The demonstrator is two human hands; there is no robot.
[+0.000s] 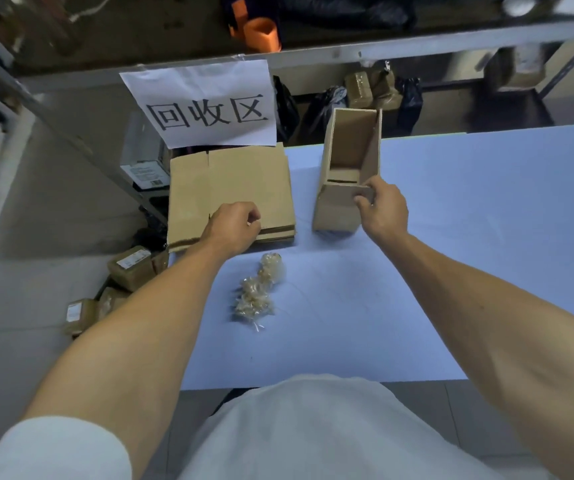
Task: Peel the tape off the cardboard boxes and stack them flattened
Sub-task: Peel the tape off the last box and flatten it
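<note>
A stack of flattened cardboard boxes (240, 181) lies at the table's left edge, below a white paper sign. My left hand (233, 225) hovers over the stack's near edge with its fingers curled and nothing visible in them. To the right stands an open cardboard box (344, 161), upright, with its top open toward the camera. My right hand (382, 209) pinches a near flap of that box. A crumpled wad of peeled clear tape (258, 292) lies on the table in front of me.
The light blue table (469, 220) stretches away to the right. A white sign (206, 102) hangs from a metal shelf rail above the stack. Taped brown parcels (129, 268) lie on the floor at left; more parcels and black bags sit behind the table.
</note>
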